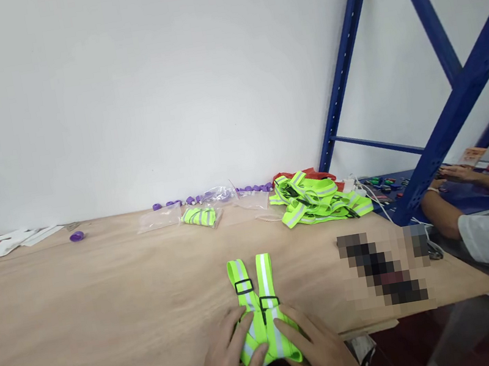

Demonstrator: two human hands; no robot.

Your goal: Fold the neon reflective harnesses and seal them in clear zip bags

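"Where's the reflective harness (259, 330)?"
"Six o'clock on the worktop (107, 310), right by the near edge! Left hand (231, 353) grasps its left side, right hand (322, 345) its right!"
"And beyond it?"
"Bagged strap (200, 216) at eleven o'clock, heaped lime straps (316, 199) at one!"

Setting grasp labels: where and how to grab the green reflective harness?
I'd take the harness by its folded lower part, left hand and right hand from opposite sides. The layers gather broadly there; the upper straps are narrow, separate loops with black buckles.
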